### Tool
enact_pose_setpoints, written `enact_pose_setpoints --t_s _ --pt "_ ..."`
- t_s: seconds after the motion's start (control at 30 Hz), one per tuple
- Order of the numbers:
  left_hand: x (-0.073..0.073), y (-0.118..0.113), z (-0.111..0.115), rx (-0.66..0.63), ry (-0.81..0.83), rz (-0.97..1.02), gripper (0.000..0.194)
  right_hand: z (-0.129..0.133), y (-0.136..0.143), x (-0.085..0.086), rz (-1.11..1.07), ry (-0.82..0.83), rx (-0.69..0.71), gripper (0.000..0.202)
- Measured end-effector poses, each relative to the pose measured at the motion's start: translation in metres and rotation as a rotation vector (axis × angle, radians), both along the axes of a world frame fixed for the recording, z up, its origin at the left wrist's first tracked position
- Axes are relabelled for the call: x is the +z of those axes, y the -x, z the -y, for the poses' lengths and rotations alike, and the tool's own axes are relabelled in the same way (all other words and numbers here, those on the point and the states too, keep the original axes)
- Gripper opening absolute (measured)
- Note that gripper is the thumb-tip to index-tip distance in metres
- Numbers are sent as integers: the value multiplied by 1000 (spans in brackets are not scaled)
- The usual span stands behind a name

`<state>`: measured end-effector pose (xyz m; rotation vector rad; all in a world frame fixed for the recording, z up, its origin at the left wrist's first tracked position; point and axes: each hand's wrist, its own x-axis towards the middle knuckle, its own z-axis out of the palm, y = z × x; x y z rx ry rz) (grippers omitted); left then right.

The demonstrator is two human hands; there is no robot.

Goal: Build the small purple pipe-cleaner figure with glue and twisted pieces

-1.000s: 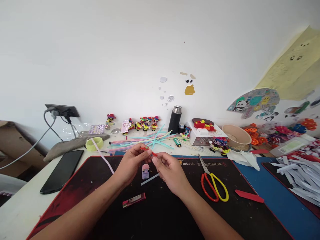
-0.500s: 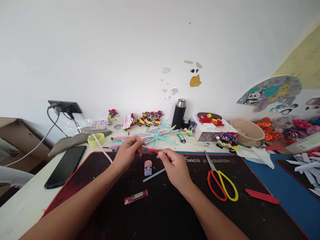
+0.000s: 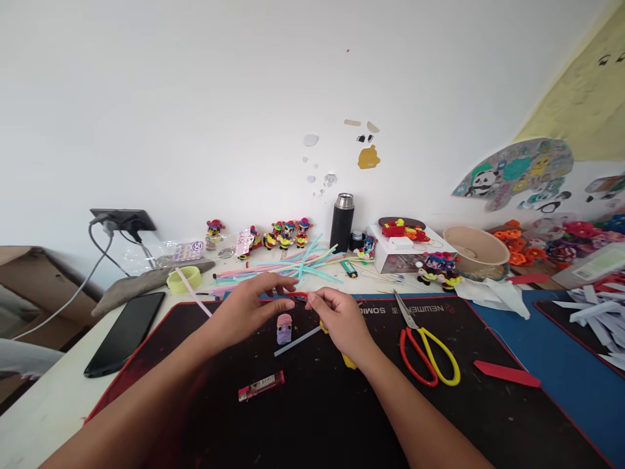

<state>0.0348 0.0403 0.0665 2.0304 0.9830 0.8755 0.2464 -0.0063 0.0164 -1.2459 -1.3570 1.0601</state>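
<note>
Small red strip [image 3: 297, 295] sits between the two hands, over the far edge of the black desk mat [image 3: 303, 417]. Right hand [image 3: 339, 319] pinches its right end, thumb against fingers. Left hand [image 3: 256, 301] has thumb and fingers parted around the other end; can't tell if they touch it. Looks featherlight and bendable, likely soft, so slip and breakage are low risk; crumpling more likely. Best grip: fingertip pinch close to each end, light pressure. Pastel figurine [image 3: 284, 329] and pale blue strip [image 3: 299, 341] lie just below.
</note>
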Motion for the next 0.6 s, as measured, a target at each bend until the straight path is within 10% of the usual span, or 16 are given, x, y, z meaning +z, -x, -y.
enact_pose_setpoints --t_s 0.27,0.6 --pt "-8 -1 2 -44 -58 -96 15 1 3 0 -8 27 69 38" --pt "-4 -5 3 -54 412 122 29 -5 -3 -7 -108 2 -10 46"
